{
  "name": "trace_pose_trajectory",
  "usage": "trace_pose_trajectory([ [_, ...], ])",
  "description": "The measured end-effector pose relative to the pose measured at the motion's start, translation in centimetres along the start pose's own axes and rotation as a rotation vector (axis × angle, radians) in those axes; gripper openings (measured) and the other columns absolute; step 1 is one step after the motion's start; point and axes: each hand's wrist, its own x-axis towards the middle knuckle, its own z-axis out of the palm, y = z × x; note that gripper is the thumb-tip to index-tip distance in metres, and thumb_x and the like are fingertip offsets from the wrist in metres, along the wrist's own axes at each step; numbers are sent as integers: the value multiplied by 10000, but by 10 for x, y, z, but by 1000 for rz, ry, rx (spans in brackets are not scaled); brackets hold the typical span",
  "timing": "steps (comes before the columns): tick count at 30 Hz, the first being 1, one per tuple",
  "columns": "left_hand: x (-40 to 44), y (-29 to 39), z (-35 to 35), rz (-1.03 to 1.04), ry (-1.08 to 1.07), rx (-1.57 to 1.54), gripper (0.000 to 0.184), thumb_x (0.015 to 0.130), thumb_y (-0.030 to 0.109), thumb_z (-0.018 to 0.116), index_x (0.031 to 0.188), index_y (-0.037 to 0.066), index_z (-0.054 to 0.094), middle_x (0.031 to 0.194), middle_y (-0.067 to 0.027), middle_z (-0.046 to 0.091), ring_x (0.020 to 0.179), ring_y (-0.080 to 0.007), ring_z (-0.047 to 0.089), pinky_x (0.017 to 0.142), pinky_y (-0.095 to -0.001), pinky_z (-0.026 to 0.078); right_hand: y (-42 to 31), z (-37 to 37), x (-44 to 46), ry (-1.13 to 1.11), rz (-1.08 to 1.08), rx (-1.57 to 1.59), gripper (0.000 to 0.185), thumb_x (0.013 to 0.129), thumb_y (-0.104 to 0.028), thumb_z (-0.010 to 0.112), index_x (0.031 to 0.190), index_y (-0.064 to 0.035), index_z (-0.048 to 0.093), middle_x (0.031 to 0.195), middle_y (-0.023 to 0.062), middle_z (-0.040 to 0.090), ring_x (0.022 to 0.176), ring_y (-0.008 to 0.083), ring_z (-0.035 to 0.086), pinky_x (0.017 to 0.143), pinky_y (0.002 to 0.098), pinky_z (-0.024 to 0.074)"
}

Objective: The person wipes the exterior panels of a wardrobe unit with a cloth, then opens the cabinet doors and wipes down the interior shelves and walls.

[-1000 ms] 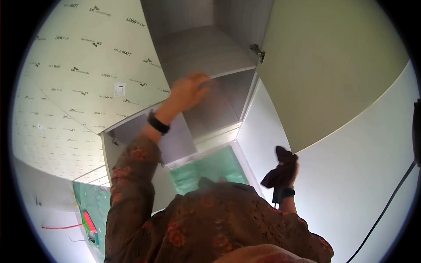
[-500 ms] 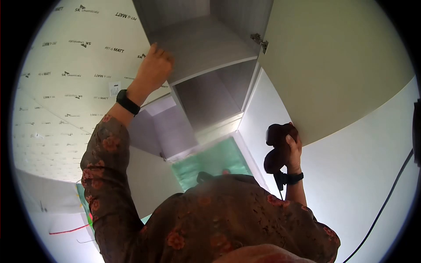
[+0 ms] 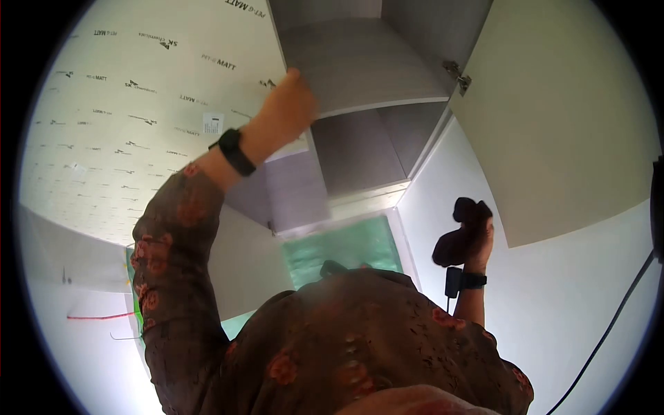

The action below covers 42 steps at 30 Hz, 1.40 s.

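Note:
My left hand point(image 3: 290, 109) is raised at the inner edge of the door covered in printed film point(image 3: 173, 76), with its fingers curled in; whether they hold anything is hidden. Lower right, my right hand point(image 3: 482, 242) grips a dark brown cloth point(image 3: 460, 242), which hangs in a bunch beside the plain cabinet door point(image 3: 553, 124). Between the two doors stands the open grey cabinet, with a shelf point(image 3: 360, 62) above a lower compartment point(image 3: 360, 149).
Metal hinges point(image 3: 458, 77) join the right door to the cabinet. Green sheeting point(image 3: 346, 249) covers the floor below. A black cable point(image 3: 605, 332) runs down the right side. A red strip point(image 3: 104, 317) shows at lower left.
The view has shifted, with the cabinet now further right. My left hand has gone from in front of the compartments to the left door's edge. My right hand still holds the cloth, now away from the right door.

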Motion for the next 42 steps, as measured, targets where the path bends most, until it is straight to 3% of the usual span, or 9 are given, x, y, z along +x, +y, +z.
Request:
trace_pose_trajectory([
  [5, -41, 26, -44, 107, 87, -37, 84, 690, 140, 586, 667, 72, 629, 718, -80, 578, 801, -228, 546, 836, -356, 382, 57, 3, 21, -12, 210, -94, 641, 937, -468, 448, 1386, -15, 384, 1157, 111, 587, 995, 198, 555, 755, 315, 457],
  [9, -100, 47, -86, 111, 33, -195, 143, 692, 129, 573, 739, 5, 625, 700, -85, 550, 759, -233, 538, 828, -370, 399, 81, 48, 55, -186, 279, 28, 618, 905, -295, 539, 1396, 29, 349, 1317, 165, 493, 1187, 280, 506, 999, 388, 421],
  [16, -216, 72, -120, -84, 265, -305, 287, 701, 114, 595, 946, -13, 672, 865, -111, 626, 905, -272, 608, 875, -384, 396, 104, 139, 104, -441, 297, 88, 694, 872, -414, 561, 1417, -41, 345, 1320, 112, 492, 1146, 243, 524, 872, 358, 482],
  [20, -266, 87, -110, -298, 301, -2, 218, 773, 152, 627, 938, 26, 693, 1199, -144, 592, 1263, -326, 458, 1025, -521, 326, 109, 168, 114, -556, 374, 84, 674, 880, -426, 550, 1416, -67, 355, 1304, 100, 508, 1116, 235, 544, 817, 351, 500],
  [24, -295, 96, -110, -904, 617, 292, 726, 805, 250, 686, 1412, 29, 355, 1464, -213, 309, 1379, -453, 202, 1086, -593, 223, 120, 178, 119, -674, 370, 95, 666, 890, -441, 540, 1414, -71, 362, 1301, 99, 513, 1114, 225, 547, 809, 337, 498],
  [26, -299, 96, -106, -1018, 646, 236, 888, 781, 204, 704, 1475, 36, 176, 1451, -238, 315, 1364, -432, 257, 1099, -565, 218, 120, 187, 113, -702, 397, 120, 662, 892, -443, 538, 1413, -73, 365, 1305, 100, 510, 1118, 223, 545, 810, 332, 497],
  [28, -311, 111, -85, -1192, 924, -79, 826, 775, 104, 687, 1457, 14, 230, 1435, -248, 335, 1333, -398, 332, 1095, -498, 266, 112, 192, 112, -684, 367, 45, 666, 889, -441, 548, 1412, -70, 368, 1307, 101, 507, 1124, 233, 540, 837, 343, 492],
  [33, -347, 111, -85, -1509, 717, -78, 449, 895, 113, 646, 1280, -51, 482, 1114, -110, 627, 976, -171, 611, 871, -287, 483, 98, 201, 126, -657, 257, -76, 681, 884, -427, 568, 1416, -59, 358, 1309, 129, 497, 1147, 255, 529, 888, 367, 485],
  [42, -378, 84, -80, -1688, 1005, -266, 280, 937, 156, 601, 1136, -40, 575, 918, -60, 651, 809, -98, 591, 739, -212, 470, 59, 229, 193, -460, -55, -208, 577, 878, -279, 608, 1357, -6, 440, 1307, 157, 508, 1175, 261, 518, 993, 358, 426],
])
